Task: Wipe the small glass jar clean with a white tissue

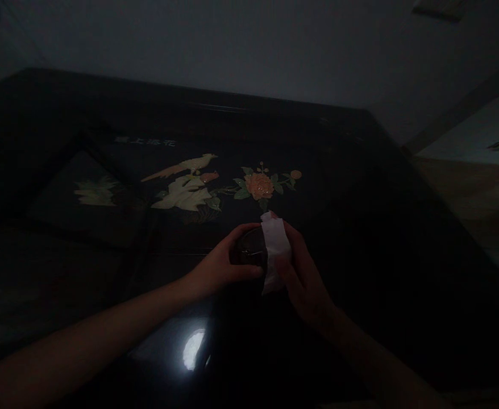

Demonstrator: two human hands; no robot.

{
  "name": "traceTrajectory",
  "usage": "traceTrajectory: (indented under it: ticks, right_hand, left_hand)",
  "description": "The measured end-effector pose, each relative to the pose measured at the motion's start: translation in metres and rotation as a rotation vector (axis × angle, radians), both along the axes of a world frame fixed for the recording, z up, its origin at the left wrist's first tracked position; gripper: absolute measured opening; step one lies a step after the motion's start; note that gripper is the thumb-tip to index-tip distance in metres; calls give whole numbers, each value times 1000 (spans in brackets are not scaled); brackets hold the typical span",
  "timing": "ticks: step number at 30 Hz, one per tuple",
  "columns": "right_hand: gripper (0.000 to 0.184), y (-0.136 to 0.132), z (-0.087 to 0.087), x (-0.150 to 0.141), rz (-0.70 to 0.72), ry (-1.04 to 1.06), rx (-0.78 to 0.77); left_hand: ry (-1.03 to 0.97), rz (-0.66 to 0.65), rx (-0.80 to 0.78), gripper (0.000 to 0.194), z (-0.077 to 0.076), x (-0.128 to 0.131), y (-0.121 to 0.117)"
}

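Observation:
Low over a glossy black tabletop (343, 238), my left hand (217, 258) is wrapped round a dark rounded object (250, 245). A thin bright line of reflection runs across it; the dim light hides its exact kind. My right hand (303, 278) grips a white tissue (275, 244), pressing it against the object's right side. The thumb of my left hand lies along the near side of the object. Part of the object is hidden behind the tissue and fingers.
Inlaid in the black top are a pale bird (190, 166), an orange flower (259, 186) and light characters (145, 141). A bright light reflection (194, 349) shows near the front. A grey wall (232, 45) stands behind, and brownish floor (458, 187) shows at the right.

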State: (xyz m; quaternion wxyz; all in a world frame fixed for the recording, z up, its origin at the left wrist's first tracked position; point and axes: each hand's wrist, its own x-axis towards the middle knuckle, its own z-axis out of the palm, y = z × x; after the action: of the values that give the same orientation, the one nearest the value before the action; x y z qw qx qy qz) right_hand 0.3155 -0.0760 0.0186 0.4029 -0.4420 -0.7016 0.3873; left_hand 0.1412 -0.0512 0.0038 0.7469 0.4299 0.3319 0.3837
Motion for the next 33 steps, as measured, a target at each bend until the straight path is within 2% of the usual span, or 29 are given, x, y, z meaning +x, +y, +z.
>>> traceTrajectory:
  ticks: [5, 13, 19, 21, 24, 30, 33]
  right_hand:
    - [53, -2, 4, -1, 44, -162, 177]
    - [40, -3, 9, 2, -50, -125, 163]
    - [51, 1, 3, -2, -35, -238, 387]
    - [51, 1, 3, -3, -32, -259, 406]
    - [46, 2, 3, -4, -49, -163, 331]
    - [42, 10, 1, -2, -48, 186, -56]
    - [44, 12, -1, -2, -60, 264, -133]
  left_hand:
    - [-16, -4, -8, 68, 2, 1, 2]
    - [-15, -46, 13, 70, -2, 2, 1]
    - [49, -49, 26, 66, 3, 5, -1]
    - [61, -45, 8, 64, 4, 4, 0]
    - [31, -61, -26, 69, 2, 2, 1]
    - [-64, -100, -95, 65, -1, 0, 0]
    - [-98, -88, -114, 63, 0, 2, -2]
